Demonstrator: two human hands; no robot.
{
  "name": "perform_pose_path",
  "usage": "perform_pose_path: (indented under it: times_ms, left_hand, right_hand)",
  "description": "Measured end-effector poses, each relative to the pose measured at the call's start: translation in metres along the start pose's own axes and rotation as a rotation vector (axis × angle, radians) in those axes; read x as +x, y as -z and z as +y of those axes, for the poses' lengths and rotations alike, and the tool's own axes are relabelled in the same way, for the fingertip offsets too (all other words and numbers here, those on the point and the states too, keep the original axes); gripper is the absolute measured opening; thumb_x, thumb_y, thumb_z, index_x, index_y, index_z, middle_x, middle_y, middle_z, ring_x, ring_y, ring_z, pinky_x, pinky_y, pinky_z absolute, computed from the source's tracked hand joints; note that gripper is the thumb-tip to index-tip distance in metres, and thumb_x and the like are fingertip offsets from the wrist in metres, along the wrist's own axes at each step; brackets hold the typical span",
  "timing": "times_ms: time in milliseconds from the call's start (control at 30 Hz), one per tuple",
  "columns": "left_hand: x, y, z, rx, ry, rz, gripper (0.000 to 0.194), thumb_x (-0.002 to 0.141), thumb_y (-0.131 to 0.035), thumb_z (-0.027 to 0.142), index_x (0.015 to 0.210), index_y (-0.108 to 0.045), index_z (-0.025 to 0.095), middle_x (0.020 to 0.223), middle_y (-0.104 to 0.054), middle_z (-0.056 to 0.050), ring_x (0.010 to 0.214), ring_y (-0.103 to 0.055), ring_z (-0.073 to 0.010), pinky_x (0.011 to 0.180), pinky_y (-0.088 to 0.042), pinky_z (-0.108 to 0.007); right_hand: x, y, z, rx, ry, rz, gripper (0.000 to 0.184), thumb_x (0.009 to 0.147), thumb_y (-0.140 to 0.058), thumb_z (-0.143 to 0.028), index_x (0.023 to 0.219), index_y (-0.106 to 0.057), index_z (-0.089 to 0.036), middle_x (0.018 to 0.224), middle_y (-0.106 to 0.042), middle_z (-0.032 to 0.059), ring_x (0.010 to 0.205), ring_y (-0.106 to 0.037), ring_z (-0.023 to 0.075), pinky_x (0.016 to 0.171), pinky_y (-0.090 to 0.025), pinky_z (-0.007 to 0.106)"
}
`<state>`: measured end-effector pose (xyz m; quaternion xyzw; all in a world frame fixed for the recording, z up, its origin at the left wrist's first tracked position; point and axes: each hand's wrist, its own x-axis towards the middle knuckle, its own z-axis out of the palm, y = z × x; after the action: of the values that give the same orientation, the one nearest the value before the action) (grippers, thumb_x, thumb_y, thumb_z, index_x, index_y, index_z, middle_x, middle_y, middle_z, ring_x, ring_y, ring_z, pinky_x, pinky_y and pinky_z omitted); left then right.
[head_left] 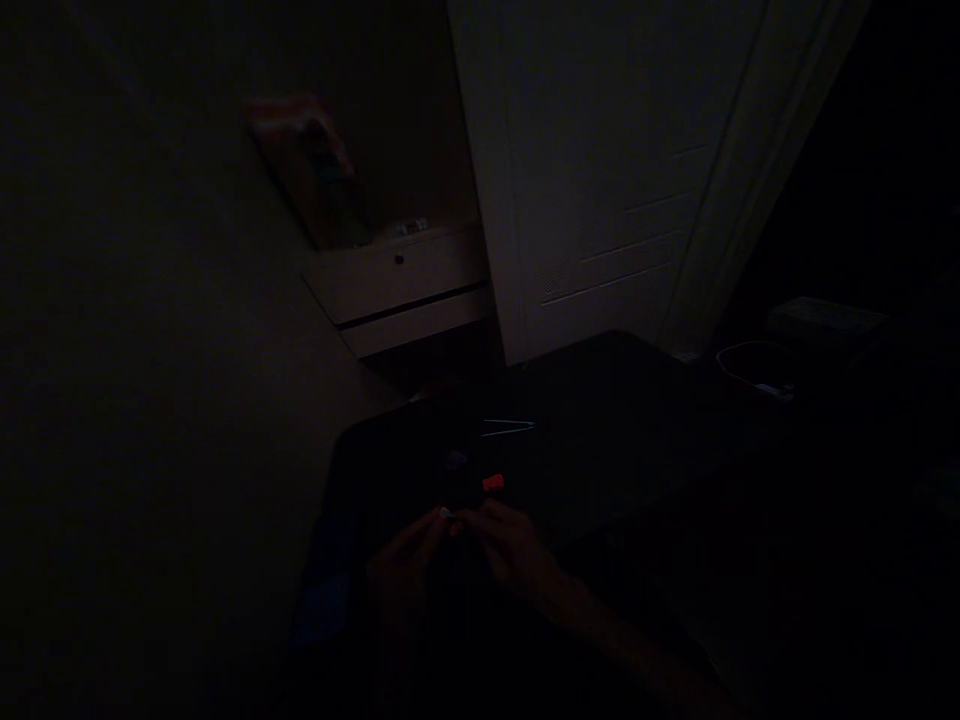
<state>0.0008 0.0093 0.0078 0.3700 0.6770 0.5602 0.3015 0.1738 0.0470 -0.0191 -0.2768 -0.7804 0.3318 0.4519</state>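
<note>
- From my end I see the left hand (405, 562) pinching a small pale piece (445, 513) between thumb and finger; the grip is narrow, at the fingertips.
- The right hand (517, 550) meets it there, its fingertips drawn close together. I cannot tell whether they hold the pale piece too or something thinner; the light is too poor.
- A small red piece (455, 529) shows just below where the fingertips meet; whether it is held or lying loose, I cannot make out.
- Just beyond the hands, an orange-red block (493, 482) lies on the dark table (600, 420), apart from the fingers, and a dim purplish piece (455, 460) lies to its left.
- Farther out lies a thin V-shaped tool, likely tweezers (510, 428), with its legs spread and neither hand on it.
- As for progress, I judge the work to be midway: the pale piece is up in the fingers, and I see no finished join. The orange-red block and the purplish piece lie separate, so their part, if any, looks undone.
- Past the table I can make out a pale door (600, 180) and a drawer unit (427, 275).
</note>
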Motion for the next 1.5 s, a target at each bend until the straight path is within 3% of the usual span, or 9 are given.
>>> perform_pose_path:
  times_ms: [367,733,933,1167,1500]
  left_hand:
    - [-0.002,-0.002,0.002,-0.023,0.062,0.022,0.031,0.063,-0.087,0.040,0.087,-0.087,0.020,0.096,-0.085,-0.012,0.096,-0.081,-0.0352,0.088,-0.066,-0.045]
    - [0.000,0.000,0.002,0.003,0.029,0.034,0.035,0.065,-0.086,0.044,0.089,-0.086,0.019,0.097,-0.085,-0.012,0.098,-0.080,-0.0352,0.092,-0.063,-0.047]
    - [0.000,0.000,0.002,-0.010,0.040,0.037,0.036,0.064,-0.087,0.044,0.089,-0.086,0.018,0.094,-0.085,-0.012,0.096,-0.080,-0.0349,0.090,-0.063,-0.047]
    - [0.001,-0.002,-0.002,-0.147,0.048,0.039,0.040,0.063,-0.089,0.043,0.091,-0.084,0.016,0.098,-0.085,-0.013,0.097,-0.080,-0.0325,0.092,-0.063,-0.044]
    - [0.000,-0.001,0.010,-0.138,0.055,0.025,0.039,0.060,-0.089,0.044,0.086,-0.084,0.015,0.093,-0.084,-0.013,0.092,-0.080,-0.0321,0.085,-0.065,-0.043]
  right_hand:
    - [-0.005,-0.001,0.004,-0.195,0.045,-0.077,0.058,0.089,-0.049,0.000,0.142,-0.063,-0.021,0.103,-0.069,0.0088,0.083,-0.066,0.0194,0.074,-0.055,0.028]
    - [-0.004,-0.003,0.005,-0.115,0.025,-0.052,0.060,0.092,-0.049,0.000,0.144,-0.063,-0.026,0.103,-0.067,0.0065,0.085,-0.065,0.0182,0.077,-0.055,0.027]
    - [-0.004,-0.004,0.005,-0.047,0.048,-0.007,0.058,0.093,-0.049,-0.002,0.142,-0.066,-0.028,0.101,-0.067,0.0057,0.085,-0.065,0.0178,0.076,-0.055,0.027]
    - [0.000,-0.008,0.003,0.134,-0.024,0.163,0.041,0.102,-0.050,-0.009,0.135,-0.070,-0.025,0.104,-0.071,0.0068,0.092,-0.068,0.0181,0.082,-0.056,0.029]
    - [-0.001,-0.010,0.004,0.107,-0.021,0.132,0.040,0.103,-0.052,-0.011,0.136,-0.070,-0.026,0.105,-0.072,0.0066,0.092,-0.069,0.0180,0.084,-0.057,0.030]
